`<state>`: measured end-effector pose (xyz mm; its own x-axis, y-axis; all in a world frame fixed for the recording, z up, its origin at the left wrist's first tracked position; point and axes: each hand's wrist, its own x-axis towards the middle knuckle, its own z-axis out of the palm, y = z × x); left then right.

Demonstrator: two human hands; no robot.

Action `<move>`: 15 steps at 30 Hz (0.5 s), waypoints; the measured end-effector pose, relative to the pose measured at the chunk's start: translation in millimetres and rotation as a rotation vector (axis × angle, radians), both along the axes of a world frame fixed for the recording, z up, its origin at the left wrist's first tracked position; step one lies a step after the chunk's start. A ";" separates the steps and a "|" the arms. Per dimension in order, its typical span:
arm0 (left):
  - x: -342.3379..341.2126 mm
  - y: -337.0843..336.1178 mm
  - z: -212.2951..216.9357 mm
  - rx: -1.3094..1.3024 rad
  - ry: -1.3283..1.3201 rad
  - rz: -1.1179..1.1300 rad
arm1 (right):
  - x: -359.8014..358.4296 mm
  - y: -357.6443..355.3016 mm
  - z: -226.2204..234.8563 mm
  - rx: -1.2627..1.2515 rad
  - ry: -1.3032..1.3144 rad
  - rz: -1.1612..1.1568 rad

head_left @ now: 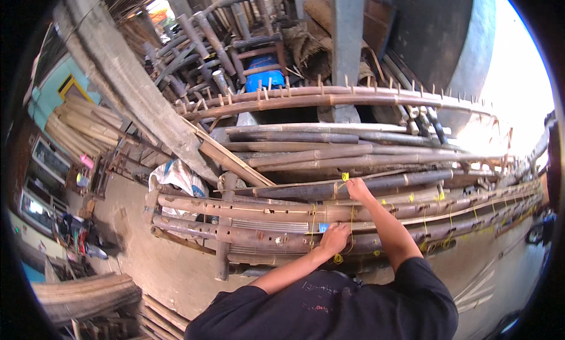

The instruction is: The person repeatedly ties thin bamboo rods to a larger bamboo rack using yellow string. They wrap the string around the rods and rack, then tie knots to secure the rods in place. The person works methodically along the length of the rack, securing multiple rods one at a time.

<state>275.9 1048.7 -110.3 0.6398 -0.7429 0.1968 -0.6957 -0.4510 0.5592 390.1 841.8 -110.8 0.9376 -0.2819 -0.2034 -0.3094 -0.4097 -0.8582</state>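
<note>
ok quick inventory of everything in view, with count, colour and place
holed bamboo poles: two, brown, crossing in front
strings: several, yellow, along the holed poles
small piece: one, blue, between the holed poles
loose poles: many, brown to grey, behind
pegged rails: count unclear, brown, farther back
sack: one, mostly white, behind the poles' left end
posts: two, greyish, centre back and upper left
slats: many, tan, left side
bulky object: one, blue, upper centre, kind unclear
shirt: one, black, lower edge
left grip: one, bare, at the nearer holed pole
right grip: one, bare, beside yellow string
</note>
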 end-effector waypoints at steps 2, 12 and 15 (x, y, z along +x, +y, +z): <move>1.3 1.9 -1.9 -0.071 -0.033 0.003 | 2.3 13.6 -8.1 0.069 -0.020 -0.047; -7.4 5.1 6.3 0.005 -0.080 0.045 | -44.9 46.9 119.6 -0.316 -0.407 0.181; -7.1 -0.3 5.9 0.020 -0.089 0.005 | -19.4 19.1 62.8 -0.442 -0.320 0.059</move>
<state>268.8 1048.4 -104.4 0.6243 -0.7441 0.2381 -0.7399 -0.4653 0.4859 370.7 860.9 -48.0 0.9501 -0.2207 0.2204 -0.0265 -0.7613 -0.6479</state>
